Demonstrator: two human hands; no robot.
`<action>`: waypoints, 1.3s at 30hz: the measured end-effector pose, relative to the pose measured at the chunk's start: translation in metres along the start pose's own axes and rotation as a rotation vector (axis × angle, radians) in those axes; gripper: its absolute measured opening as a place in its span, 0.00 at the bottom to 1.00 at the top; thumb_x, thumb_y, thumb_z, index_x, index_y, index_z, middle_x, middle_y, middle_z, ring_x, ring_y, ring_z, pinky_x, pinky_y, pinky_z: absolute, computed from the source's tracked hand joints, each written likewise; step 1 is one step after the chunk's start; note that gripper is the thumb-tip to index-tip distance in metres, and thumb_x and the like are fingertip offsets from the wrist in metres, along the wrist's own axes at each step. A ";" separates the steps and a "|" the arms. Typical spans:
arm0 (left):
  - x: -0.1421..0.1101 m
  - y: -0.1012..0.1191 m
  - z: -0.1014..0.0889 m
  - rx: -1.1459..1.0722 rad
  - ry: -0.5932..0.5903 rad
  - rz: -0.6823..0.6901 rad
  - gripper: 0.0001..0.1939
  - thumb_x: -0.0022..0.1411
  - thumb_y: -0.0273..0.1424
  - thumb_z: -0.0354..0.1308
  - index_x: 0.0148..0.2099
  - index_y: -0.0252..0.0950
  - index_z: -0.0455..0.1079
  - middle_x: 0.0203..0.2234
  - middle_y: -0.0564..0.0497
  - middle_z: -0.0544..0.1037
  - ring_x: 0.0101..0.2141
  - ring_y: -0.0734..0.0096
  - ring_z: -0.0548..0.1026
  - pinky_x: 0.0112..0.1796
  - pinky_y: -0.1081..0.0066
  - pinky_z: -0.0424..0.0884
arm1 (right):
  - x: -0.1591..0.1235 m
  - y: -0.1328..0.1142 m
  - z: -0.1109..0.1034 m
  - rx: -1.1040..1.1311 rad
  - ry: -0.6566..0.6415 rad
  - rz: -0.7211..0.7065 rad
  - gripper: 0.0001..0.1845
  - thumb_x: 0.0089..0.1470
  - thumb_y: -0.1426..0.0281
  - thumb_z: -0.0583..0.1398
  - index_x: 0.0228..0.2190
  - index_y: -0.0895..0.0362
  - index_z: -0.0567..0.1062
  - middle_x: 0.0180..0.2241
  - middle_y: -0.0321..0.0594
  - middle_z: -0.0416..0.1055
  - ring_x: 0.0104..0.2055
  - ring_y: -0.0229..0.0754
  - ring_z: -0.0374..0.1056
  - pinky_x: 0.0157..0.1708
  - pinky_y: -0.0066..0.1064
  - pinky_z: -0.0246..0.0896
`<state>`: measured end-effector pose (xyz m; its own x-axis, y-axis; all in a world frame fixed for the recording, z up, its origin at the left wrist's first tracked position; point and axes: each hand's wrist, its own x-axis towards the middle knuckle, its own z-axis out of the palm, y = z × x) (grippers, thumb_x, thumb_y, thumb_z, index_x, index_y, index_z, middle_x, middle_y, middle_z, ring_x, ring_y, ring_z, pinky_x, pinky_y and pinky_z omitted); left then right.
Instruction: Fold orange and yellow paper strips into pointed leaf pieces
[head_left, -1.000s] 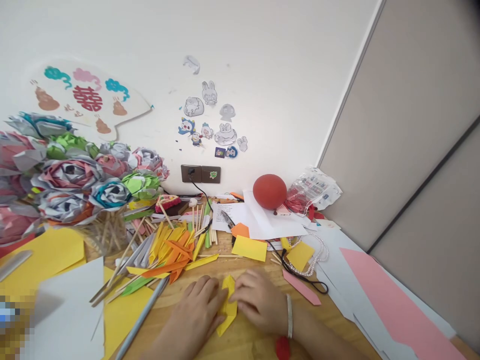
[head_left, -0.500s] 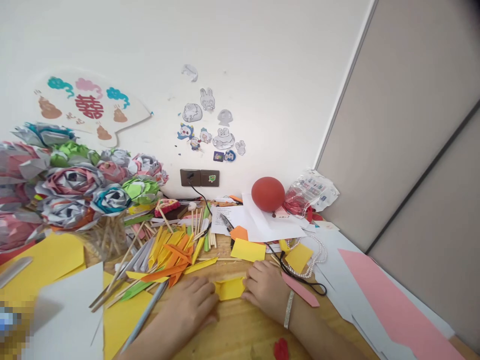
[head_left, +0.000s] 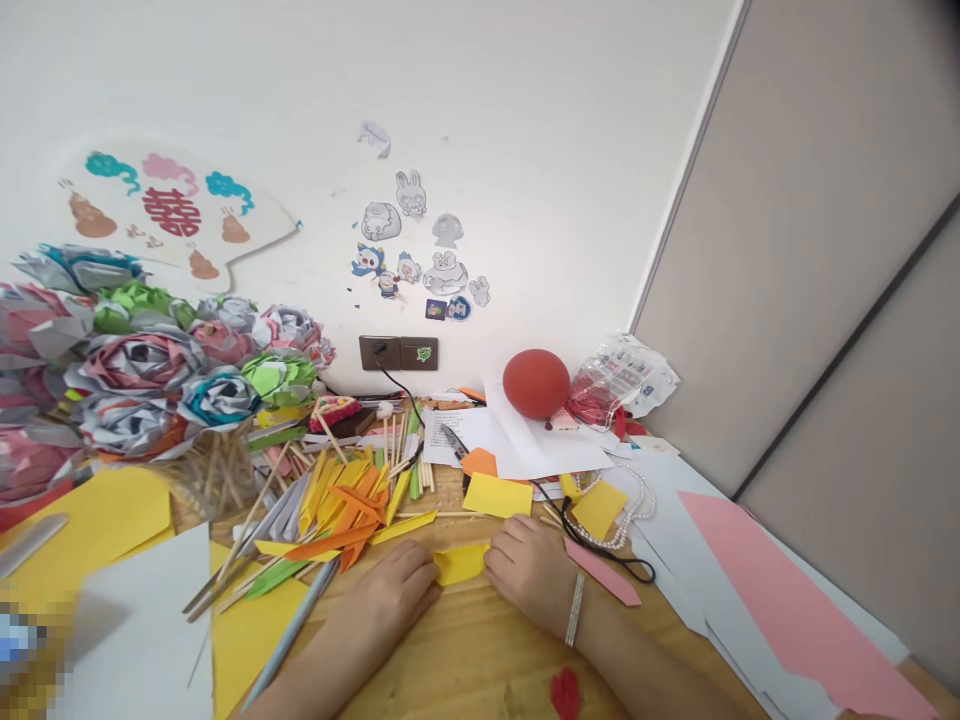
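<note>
A small piece of folded yellow paper (head_left: 460, 564) lies crosswise on the wooden table between my two hands. My left hand (head_left: 401, 590) grips its left end, fingers closed and curled over it. At the other end, my right hand (head_left: 525, 570) pinches the paper with bent fingers; a silvery bracelet (head_left: 575, 609) circles that wrist. Both thumbs are mostly hidden beneath the hands. Just beyond lies a flat yellow paper rectangle (head_left: 498, 494). A pink paper strip (head_left: 602, 572) rests right of my right hand, and a small red piece (head_left: 565, 693) sits near the front edge.
Folded yellow and orange strips (head_left: 345, 505) and wooden sticks pile up at left. Paper flowers (head_left: 150, 365) stand in a clear container behind them. A red balloon (head_left: 536, 384), a pearl string (head_left: 640, 500) and a black cord (head_left: 637, 571) lie toward the right, beside stacked paper sheets (head_left: 675, 580).
The yellow paper has turned from nearly upright in view to lying crosswise, and looks narrower than half a second ago. My hands have moved from its sides to its two ends.
</note>
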<state>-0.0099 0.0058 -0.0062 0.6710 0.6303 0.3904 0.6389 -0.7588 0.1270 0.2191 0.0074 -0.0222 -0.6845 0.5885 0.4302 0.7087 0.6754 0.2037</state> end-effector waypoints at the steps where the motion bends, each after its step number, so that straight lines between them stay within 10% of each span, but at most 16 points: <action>1: 0.000 -0.001 0.001 -0.010 0.001 0.011 0.15 0.67 0.30 0.42 0.34 0.38 0.69 0.31 0.51 0.74 0.34 0.69 0.72 0.37 0.72 0.69 | 0.000 0.000 -0.001 0.014 -0.001 0.008 0.11 0.59 0.73 0.53 0.26 0.58 0.69 0.26 0.39 0.67 0.32 0.41 0.57 0.34 0.34 0.50; 20: 0.007 0.010 0.012 -0.022 0.042 -0.248 0.12 0.62 0.27 0.43 0.29 0.37 0.64 0.29 0.48 0.72 0.33 0.64 0.71 0.36 0.67 0.69 | 0.006 -0.019 0.002 0.442 -0.012 0.572 0.06 0.46 0.76 0.62 0.23 0.58 0.69 0.29 0.36 0.66 0.35 0.41 0.60 0.34 0.30 0.52; 31: 0.009 0.008 0.017 -0.033 -0.032 -0.335 0.09 0.59 0.27 0.46 0.28 0.36 0.65 0.30 0.46 0.72 0.35 0.62 0.70 0.38 0.64 0.68 | 0.011 -0.025 0.005 0.237 0.023 0.249 0.06 0.55 0.65 0.61 0.29 0.52 0.76 0.28 0.36 0.63 0.33 0.40 0.56 0.32 0.31 0.48; 39: 0.009 0.007 0.014 -0.064 -0.052 -0.343 0.08 0.59 0.27 0.48 0.29 0.36 0.66 0.31 0.47 0.72 0.35 0.63 0.71 0.39 0.66 0.67 | -0.010 0.004 -0.019 0.282 -0.115 0.110 0.20 0.48 0.78 0.58 0.40 0.44 0.76 0.31 0.36 0.64 0.35 0.41 0.55 0.31 0.32 0.46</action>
<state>0.0059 0.0081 -0.0142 0.4409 0.8566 0.2680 0.8065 -0.5092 0.3006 0.2320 -0.0042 -0.0090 -0.6323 0.7006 0.3307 0.7155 0.6918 -0.0975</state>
